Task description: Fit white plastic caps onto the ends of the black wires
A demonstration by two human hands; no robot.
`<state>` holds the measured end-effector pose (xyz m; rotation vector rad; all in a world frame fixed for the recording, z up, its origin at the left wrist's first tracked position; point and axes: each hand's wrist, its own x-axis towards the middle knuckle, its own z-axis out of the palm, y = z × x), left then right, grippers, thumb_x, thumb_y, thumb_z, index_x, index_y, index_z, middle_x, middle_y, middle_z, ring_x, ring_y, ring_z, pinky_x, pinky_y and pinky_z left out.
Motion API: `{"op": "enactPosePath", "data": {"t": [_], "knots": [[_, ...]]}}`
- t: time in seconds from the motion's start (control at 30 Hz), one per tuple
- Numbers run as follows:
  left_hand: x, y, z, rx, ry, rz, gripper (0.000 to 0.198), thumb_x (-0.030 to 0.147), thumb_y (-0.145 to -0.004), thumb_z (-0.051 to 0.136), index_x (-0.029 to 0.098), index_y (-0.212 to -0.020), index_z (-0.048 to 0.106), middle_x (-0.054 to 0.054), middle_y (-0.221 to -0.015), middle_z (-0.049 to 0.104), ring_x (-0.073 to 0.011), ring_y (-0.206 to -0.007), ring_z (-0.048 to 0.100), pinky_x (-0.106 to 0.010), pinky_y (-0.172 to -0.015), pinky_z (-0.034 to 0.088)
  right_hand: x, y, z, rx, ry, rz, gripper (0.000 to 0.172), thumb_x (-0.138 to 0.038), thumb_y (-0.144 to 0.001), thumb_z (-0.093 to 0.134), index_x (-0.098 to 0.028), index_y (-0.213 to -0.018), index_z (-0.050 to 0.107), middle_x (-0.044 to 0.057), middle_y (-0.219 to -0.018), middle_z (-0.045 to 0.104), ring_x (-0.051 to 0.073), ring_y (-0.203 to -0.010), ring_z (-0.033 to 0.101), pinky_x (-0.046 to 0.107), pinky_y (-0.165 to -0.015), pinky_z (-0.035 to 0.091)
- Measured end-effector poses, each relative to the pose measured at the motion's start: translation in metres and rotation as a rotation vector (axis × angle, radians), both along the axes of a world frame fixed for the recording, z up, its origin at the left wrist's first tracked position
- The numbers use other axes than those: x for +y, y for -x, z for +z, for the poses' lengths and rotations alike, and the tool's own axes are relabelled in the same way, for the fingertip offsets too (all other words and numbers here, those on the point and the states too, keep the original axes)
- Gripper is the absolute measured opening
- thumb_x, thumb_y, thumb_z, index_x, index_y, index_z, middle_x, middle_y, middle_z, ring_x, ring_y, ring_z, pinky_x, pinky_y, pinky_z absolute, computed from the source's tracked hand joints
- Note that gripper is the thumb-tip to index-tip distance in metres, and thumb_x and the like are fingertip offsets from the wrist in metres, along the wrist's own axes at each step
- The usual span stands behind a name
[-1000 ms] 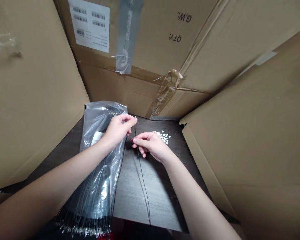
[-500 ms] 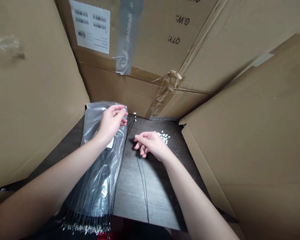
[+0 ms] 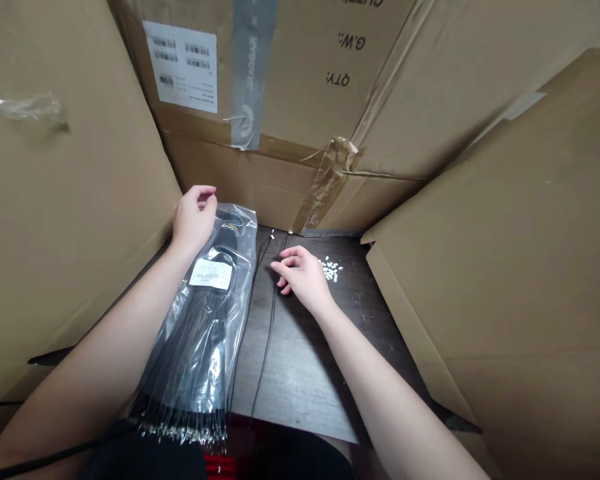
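Black wires (image 3: pixel 266 320) lie loose on a dark surface (image 3: pixel 305 393) beside a plastic bag (image 3: pixel 207 333) of wire bundles; the left hand (image 3: pixel 194 219), half-curled and empty, sits at the bag's far end, the right hand (image 3: pixel 303 277), loosely open and empty, just beside the wires, near white bits (image 3: pixel 331 269).

dim, soft light | faint glare on plastic bag (image 3: pixel 215 333) (small highlights) | edges bowed

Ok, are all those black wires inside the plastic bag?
No: most lie bundled inside the clear plastic bag, but loose black wires lie outside it on the dark tabletop.
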<state>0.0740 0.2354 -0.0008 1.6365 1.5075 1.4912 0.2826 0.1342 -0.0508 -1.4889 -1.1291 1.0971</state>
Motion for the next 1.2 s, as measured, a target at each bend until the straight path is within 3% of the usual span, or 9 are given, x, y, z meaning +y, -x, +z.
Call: {"op": "enactPosePath", "data": {"t": [0.13,0.27,0.4,0.47,0.57,0.67,0.7,0.87,1.2], "knots": [[0.001,0.003,0.002,0.111,0.049,-0.021,0.015,0.015,-0.086,0.065,0.016,-0.098,0.074,-0.009,-0.104,0.075,-0.0187,-0.094,0.068,-0.035,-0.099,0.050,-0.001,0.001,-0.001,-0.169,-0.040,-0.004,0.027,-0.031,-0.075,0.074,-0.018,-0.095,0.062,0.004,-0.098,0.062,0.007,-0.047,0.058,0.023,-0.033,0.048],[-0.023,0.003,0.017,0.018,0.078,-0.159,0.014,0.019,-0.086,0.067,0.016,-0.098,0.073,-0.008,-0.098,0.075,-0.0166,-0.084,0.068,-0.031,-0.085,0.054,0.000,0.000,-0.005,-0.324,-0.121,0.000,0.026,-0.034,-0.076,0.076,-0.018,-0.096,0.069,0.007,-0.108,0.056,0.006,-0.050,0.052,0.025,-0.034,0.048],[-0.085,0.016,0.039,0.157,0.155,-0.420,0.017,0.032,-0.085,0.072,0.018,-0.093,0.075,-0.006,-0.082,0.074,-0.0168,-0.074,0.067,-0.028,-0.071,0.053,0.001,-0.001,-0.009,-0.348,-0.144,0.031,0.027,-0.039,-0.077,0.075,-0.019,-0.096,0.071,0.005,-0.101,0.052,0.008,-0.054,0.047,0.026,-0.034,0.045],[-0.122,0.028,0.044,0.252,0.174,-0.484,0.015,0.034,-0.084,0.073,0.020,-0.087,0.077,-0.005,-0.081,0.075,-0.0172,-0.073,0.067,-0.028,-0.069,0.053,0.001,-0.001,-0.011,-0.360,-0.166,0.034,0.024,-0.039,-0.078,0.074,-0.019,-0.090,0.070,0.003,-0.094,0.051,0.010,-0.056,0.048,0.026,-0.037,0.044],[-0.170,0.047,0.037,0.351,0.191,-0.620,0.009,0.031,-0.083,0.076,0.023,-0.079,0.077,-0.002,-0.081,0.075,-0.0168,-0.073,0.067,-0.028,-0.068,0.052,0.001,-0.001,-0.011,-0.432,-0.245,0.014,0.019,-0.038,-0.079,0.072,-0.019,-0.079,0.069,0.001,-0.079,0.053,0.014,-0.062,0.051,0.028,-0.051,0.046],[-0.201,0.059,0.020,0.472,0.169,-0.829,0.008,0.022,-0.088,0.072,0.025,-0.084,0.078,0.000,-0.085,0.074,-0.0149,-0.079,0.067,-0.028,-0.076,0.049,0.001,0.001,-0.009,-0.525,-0.298,-0.001,0.016,-0.033,-0.080,0.069,-0.020,-0.071,0.066,0.000,-0.067,0.055,0.016,-0.065,0.052,0.031,-0.066,0.046],[-0.208,0.062,0.014,0.520,0.154,-0.844,0.011,0.019,-0.088,0.071,0.026,-0.086,0.078,0.001,-0.087,0.073,-0.0148,-0.083,0.066,-0.029,-0.080,0.047,0.001,0.002,-0.009,-0.548,-0.303,-0.004,0.016,-0.032,-0.081,0.068,-0.020,-0.070,0.066,0.000,-0.066,0.056,0.016,-0.065,0.052,0.032,-0.068,0.045],[-0.228,0.060,0.001,0.706,0.126,-0.848,0.024,0.016,-0.076,0.082,0.031,-0.094,0.079,0.001,-0.095,0.067,-0.0181,-0.091,0.058,-0.035,-0.089,0.036,0.000,0.005,-0.009,-0.559,-0.304,-0.001,0.018,-0.033,-0.081,0.065,-0.020,-0.068,0.064,-0.001,-0.062,0.055,0.017,-0.063,0.050,0.031,-0.068,0.040],[-0.240,0.054,-0.001,0.826,-0.044,-0.834,0.014,0.013,-0.089,0.067,0.024,-0.083,0.074,-0.001,-0.089,0.061,-0.0154,-0.084,0.053,-0.036,-0.084,0.030,-0.007,0.007,-0.005,-0.570,-0.361,0.083,0.019,-0.031,-0.081,0.068,-0.019,-0.067,0.066,-0.001,-0.062,0.056,0.015,-0.061,0.050,0.030,-0.066,0.039]]}}
